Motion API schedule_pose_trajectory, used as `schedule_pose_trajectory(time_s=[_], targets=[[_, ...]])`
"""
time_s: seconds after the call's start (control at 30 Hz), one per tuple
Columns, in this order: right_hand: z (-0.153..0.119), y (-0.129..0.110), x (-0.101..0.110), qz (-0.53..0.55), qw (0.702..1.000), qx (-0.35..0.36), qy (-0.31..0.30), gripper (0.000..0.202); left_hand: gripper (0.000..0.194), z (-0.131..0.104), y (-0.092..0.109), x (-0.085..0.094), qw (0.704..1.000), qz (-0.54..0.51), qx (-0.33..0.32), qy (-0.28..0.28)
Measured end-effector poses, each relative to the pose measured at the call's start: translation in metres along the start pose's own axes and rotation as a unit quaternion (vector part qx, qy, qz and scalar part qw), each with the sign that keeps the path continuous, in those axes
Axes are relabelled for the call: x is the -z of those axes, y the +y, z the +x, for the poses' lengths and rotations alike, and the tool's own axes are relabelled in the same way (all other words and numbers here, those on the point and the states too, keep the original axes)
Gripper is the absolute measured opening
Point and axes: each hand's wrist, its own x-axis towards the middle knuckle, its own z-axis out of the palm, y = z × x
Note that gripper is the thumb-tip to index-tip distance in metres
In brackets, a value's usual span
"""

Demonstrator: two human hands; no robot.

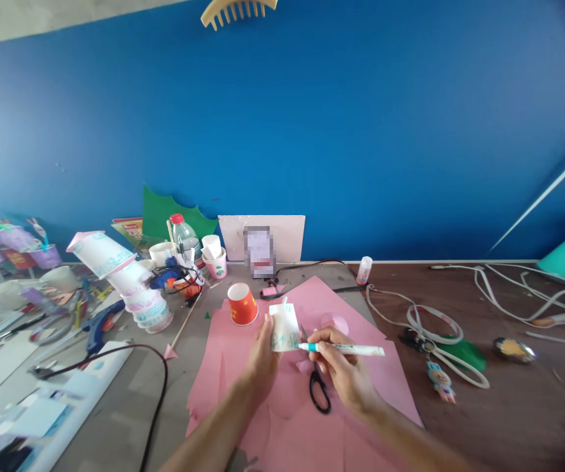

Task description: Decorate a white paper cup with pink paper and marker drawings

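Note:
My left hand (pixel 263 347) grips a small white paper cup (pixel 285 326) by its left side; teal drawings run along its lower part. In my right hand (pixel 344 370) is a white marker (pixel 361 350) with a teal tip end, pointing left at the cup's lower right edge. Whether the tip touches the cup I cannot tell. Black-handled scissors (pixel 320 393) lie between my hands on pink paper (pixel 292 419), their blades partly hidden. An orange-red paper cup (pixel 242 304) stands just behind my left hand.
A leaning stack of decorated cups (pixel 139 288), a blue glue gun (pixel 99 328) and a bottle (pixel 183 235) are to the left. A phone (pixel 259 251) leans against the wall at the back. White cables (pixel 440 328) and a small figure keychain (pixel 440 380) lie right.

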Motion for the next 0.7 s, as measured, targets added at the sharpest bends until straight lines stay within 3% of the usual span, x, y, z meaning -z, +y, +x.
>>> schedule_pose_trajectory(time_s=[0.4, 0.57, 0.7], targets=[[-0.0001, -0.0034, -0.0024, -0.004, 1.0, 0.001, -0.002, 0.023, 0.044, -0.0002, 0.0023, -0.0013, 1.0, 0.003, -0.004, 0.002], [0.0029, 0.0024, -0.0012, 0.024, 0.999, 0.031, 0.011, 0.03, 0.04, -0.0009, 0.0046, -0.0051, 0.999, -0.017, -0.008, 0.04], [0.0067, 0.0031, -0.0033, 0.047, 0.997, 0.053, 0.029, 0.034, 0.037, -0.0034, 0.0071, -0.0078, 0.999, 0.002, -0.02, 0.038]])
